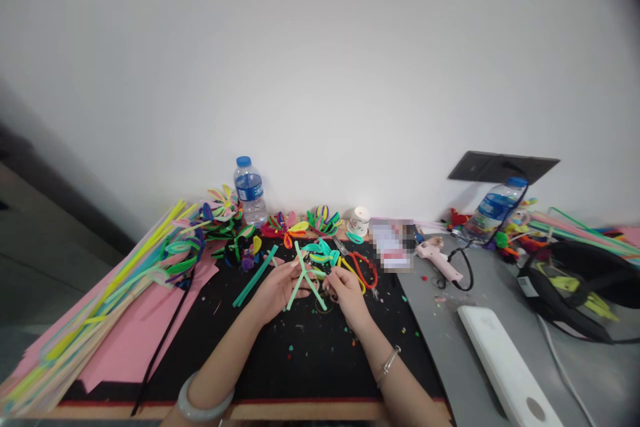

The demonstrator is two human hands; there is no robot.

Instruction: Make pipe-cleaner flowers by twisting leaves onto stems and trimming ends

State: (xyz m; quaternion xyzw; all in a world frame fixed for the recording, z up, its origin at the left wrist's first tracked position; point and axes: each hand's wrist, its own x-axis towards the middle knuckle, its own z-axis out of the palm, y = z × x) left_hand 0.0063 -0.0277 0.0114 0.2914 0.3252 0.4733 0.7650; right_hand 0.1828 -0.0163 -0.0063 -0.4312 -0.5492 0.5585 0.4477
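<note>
Head view: both forearms reach forward over the black surface point(310, 360); left hand point(278, 290) and right hand point(347, 291) each grip crossed mint pipe cleaners point(304, 278).

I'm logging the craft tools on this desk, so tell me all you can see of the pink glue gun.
The pink plastic glue gun lies on its side on the grey tabletop, right of the black work mat. Its body runs diagonally from upper left to lower right. A black cord loops beside it; where it joins is unclear. Neither hand touches it. Small coloured scraps lie nearby.
</note>
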